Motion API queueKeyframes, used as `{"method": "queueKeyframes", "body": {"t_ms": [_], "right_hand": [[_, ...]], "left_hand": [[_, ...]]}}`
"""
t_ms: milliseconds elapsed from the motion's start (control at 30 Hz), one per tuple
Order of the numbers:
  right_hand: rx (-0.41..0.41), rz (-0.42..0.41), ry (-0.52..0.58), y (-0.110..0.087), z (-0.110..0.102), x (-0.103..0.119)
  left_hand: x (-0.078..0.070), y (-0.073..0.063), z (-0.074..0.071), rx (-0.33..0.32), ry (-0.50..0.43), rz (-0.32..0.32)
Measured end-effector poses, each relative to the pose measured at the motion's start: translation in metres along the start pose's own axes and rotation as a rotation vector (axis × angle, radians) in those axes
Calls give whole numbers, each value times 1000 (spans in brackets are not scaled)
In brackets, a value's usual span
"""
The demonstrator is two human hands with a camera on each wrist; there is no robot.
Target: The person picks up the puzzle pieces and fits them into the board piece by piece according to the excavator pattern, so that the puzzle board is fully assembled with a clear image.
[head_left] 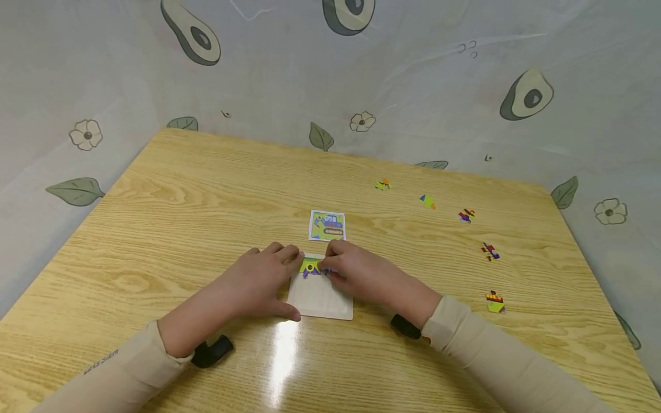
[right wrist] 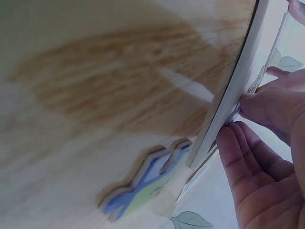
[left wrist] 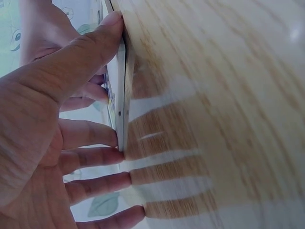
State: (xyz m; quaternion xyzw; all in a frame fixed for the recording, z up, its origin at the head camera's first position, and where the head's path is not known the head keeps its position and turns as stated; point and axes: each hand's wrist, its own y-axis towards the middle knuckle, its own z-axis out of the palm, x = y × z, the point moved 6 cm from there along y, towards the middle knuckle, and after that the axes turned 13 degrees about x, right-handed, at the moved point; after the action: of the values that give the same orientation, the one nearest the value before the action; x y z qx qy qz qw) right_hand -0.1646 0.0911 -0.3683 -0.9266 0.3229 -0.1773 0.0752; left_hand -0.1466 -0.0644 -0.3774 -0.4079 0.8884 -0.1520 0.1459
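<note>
A shallow wooden puzzle tray (head_left: 322, 301) lies on the table, with green and purple jigsaw pieces (head_left: 310, 267) along its far side. My left hand (head_left: 265, 281) steadies its left side, thumb by the near edge and fingers by the far corner. In the left wrist view these fingers (left wrist: 97, 157) are spread and fairly straight against the tray edge and table. At the tray's far right, my right hand (head_left: 356, 269) pinches a puzzle piece, mostly hidden by the fingers. Just beyond the tray lies a picture card (head_left: 327, 225) of an excavator.
Loose puzzle pieces lie in an arc to the right, among them a yellow-green one (head_left: 383, 184) and a red-striped one (head_left: 495, 302). In the right wrist view a blue and green piece (right wrist: 147, 179) lies beside the tray. A patterned curtain (head_left: 268, 74) hangs behind the table.
</note>
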Motion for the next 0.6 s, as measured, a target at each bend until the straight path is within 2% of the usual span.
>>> {"method": "queueKeyframes", "body": {"t_ms": [600], "right_hand": [[-58, -64, -85, -4, -1, 5]], "left_hand": [[0, 2, 1, -1, -10, -1]]}}
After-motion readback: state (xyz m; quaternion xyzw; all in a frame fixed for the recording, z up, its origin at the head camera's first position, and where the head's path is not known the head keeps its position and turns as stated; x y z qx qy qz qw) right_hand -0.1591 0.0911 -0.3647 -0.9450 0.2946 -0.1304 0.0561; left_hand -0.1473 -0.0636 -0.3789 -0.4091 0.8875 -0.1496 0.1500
